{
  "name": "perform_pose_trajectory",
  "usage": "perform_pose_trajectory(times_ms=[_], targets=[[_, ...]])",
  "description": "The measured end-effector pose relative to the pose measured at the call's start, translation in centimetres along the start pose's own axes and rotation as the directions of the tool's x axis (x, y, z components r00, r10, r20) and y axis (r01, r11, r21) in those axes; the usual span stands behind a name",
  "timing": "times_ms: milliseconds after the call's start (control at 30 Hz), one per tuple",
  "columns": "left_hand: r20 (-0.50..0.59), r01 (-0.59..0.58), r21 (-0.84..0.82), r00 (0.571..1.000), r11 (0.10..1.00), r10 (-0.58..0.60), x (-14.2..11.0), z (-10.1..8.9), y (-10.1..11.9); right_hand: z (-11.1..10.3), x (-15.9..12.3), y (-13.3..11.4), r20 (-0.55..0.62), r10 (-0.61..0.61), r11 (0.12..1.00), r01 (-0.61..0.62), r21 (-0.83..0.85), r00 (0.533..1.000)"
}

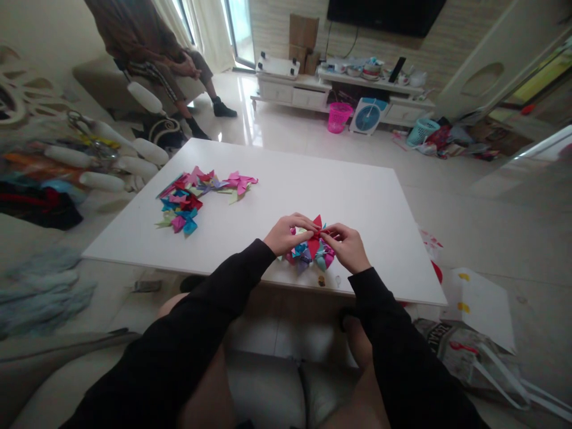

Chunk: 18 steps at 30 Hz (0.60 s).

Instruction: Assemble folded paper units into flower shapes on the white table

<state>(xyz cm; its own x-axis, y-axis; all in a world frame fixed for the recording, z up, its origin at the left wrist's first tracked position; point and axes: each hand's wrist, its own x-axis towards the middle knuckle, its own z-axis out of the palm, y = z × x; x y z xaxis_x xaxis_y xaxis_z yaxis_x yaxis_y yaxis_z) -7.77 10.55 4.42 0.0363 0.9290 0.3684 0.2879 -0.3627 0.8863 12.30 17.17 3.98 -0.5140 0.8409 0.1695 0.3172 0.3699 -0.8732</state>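
Note:
Between my two hands is a red folded-paper piece (314,245), pointed at its top and bottom. My left hand (290,233) pinches its left side, and my right hand (346,244) pinches its right side. Right below and around it lies a cluster of folded-paper pieces (304,260) in blue, purple, pink and teal, partly hidden by my hands. A second pile of colourful folded paper (181,199) lies on the left of the white table (304,179). A pink folded-paper piece (240,181) sits at that pile's right end.
Near the table's front edge lie a small brown item (321,280) and a small clear one (338,280). Another person (165,59) sits beyond the table at the left. Across the floor stand a pink basket (339,117) and a blue fan (368,116). A bag (473,357) rests at the right.

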Motion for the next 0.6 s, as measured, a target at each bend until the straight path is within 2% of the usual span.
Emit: perform_pose_trajectory(times_ms=[133,300,467,600], targets=[[-0.081,0.083,0.000,0.993,0.997,-0.083,-0.1,0.0,-0.4,-1.1,0.0,-0.1,-0.005,0.042,0.996,-0.043,-0.079,0.999],[-0.230,0.161,-0.036,0.959,0.986,-0.165,-0.3,-0.7,-1.4,-4.7,-0.9,1.9,-0.037,0.082,0.949,-0.090,-0.301,0.996],[-0.289,0.186,-0.045,0.938,0.982,-0.191,-0.2,-1.5,-1.8,-7.6,-2.4,4.8,0.070,0.244,0.812,-0.165,-0.560,0.967],[-0.301,0.187,-0.038,0.935,0.982,-0.190,-0.1,-1.6,-1.8,-7.3,-3.1,6.1,0.169,0.370,0.745,-0.183,-0.642,0.913]])
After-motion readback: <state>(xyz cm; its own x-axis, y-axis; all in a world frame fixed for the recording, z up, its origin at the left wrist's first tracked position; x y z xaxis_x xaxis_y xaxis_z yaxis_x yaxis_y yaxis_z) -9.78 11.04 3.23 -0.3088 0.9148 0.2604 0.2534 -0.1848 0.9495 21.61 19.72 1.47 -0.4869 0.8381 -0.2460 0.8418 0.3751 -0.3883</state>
